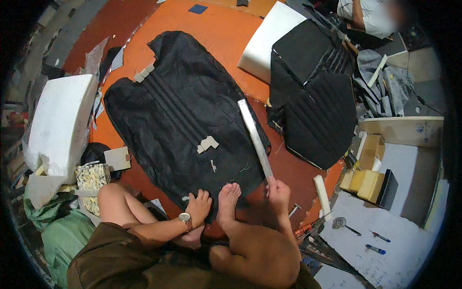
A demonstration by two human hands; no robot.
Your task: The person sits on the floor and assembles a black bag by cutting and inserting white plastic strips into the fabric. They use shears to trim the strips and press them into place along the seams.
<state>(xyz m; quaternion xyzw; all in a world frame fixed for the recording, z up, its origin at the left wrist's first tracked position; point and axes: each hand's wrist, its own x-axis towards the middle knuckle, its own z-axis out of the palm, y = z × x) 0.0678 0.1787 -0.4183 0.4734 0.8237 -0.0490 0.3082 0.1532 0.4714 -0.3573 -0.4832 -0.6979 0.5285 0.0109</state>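
Note:
A large black fabric cover with several stitched ridges lies spread in front of me. My right hand grips the near end of a long, flat, silvery bar. The bar slants away to the upper left along the cover's right side. My left hand, with a watch on its wrist, lies on the cover's near edge with its fingers stretched out. A small white scrap is beside those fingers. Small beige blocks sit at the near end of the ridges, and more beige blocks at the far end. My bare foot presses on the near edge.
To the right stand black padded covers and a white foam sheet. A white foam block is at the left. Yellow foam blocks, pens and a white stick lie lower right. Another person sits at the far right.

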